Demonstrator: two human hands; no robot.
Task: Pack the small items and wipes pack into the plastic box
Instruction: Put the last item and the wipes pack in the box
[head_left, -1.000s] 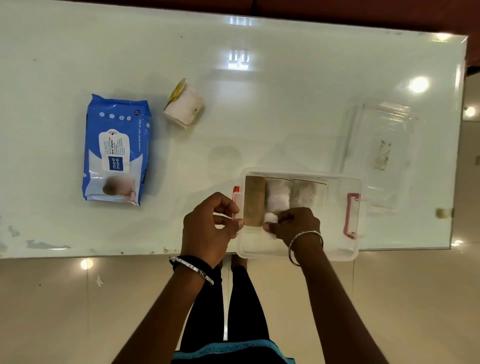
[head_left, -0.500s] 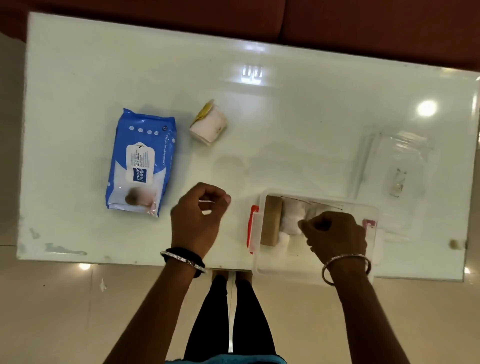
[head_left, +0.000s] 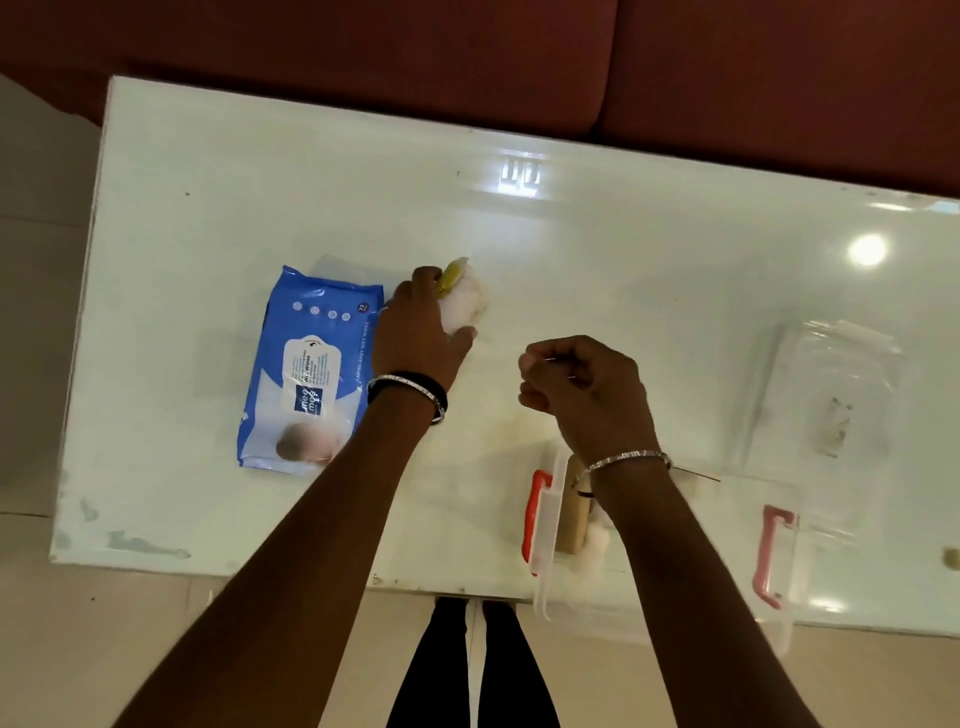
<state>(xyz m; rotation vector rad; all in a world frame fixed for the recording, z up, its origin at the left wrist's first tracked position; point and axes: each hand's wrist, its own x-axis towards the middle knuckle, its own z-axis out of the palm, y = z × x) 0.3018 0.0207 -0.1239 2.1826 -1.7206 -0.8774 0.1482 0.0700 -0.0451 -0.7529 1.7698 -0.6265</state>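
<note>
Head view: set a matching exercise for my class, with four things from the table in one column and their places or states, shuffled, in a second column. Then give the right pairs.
Things
1. wipes pack
2. white roll
3. plastic box
4. clear lid

Places or states
A. at the table's near edge, under the right forearm
B. lying alone at the right end of the table
C. flat on the table, just left of the left hand
D. under the left hand's fingers

Pairs: 1-C, 2-D, 3-A, 4-B

Blue-and-white wipes pack (head_left: 310, 370), white roll (head_left: 465, 306) with yellow end, red-latched clear box (head_left: 670, 597), white table (head_left: 623, 270).
</note>
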